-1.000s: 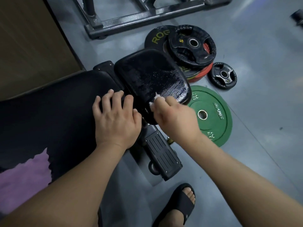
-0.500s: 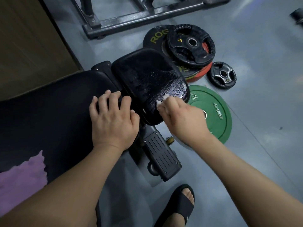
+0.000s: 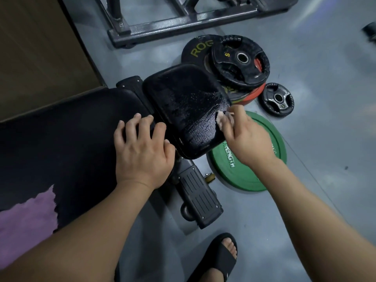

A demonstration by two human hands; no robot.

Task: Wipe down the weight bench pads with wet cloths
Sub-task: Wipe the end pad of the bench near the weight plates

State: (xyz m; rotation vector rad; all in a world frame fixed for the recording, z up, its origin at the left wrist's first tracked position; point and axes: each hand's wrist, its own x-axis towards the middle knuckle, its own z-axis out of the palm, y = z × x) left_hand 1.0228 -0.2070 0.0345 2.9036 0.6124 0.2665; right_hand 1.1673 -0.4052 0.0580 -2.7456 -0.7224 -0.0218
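The small black seat pad [image 3: 183,102] of the weight bench glistens with wet streaks. My right hand [image 3: 250,137] is shut on a small white wet cloth [image 3: 221,119], pressed against the pad's right edge. Only a corner of the cloth shows past my fingers. My left hand [image 3: 142,151] rests flat, fingers spread, on the end of the long black back pad [image 3: 61,139], beside the gap between the two pads.
A green weight plate [image 3: 250,176] lies on the grey floor under my right hand. Stacked black and red plates [image 3: 240,62] and a small black plate [image 3: 277,99] lie beyond. A metal rack base [image 3: 183,25] runs behind. The bench frame foot [image 3: 199,198] and my sandalled foot [image 3: 221,259] are below.
My right hand has slid the cloth along the seat pad from its near edge to the right edge, leaving wet streaks. My left hand has stayed put.
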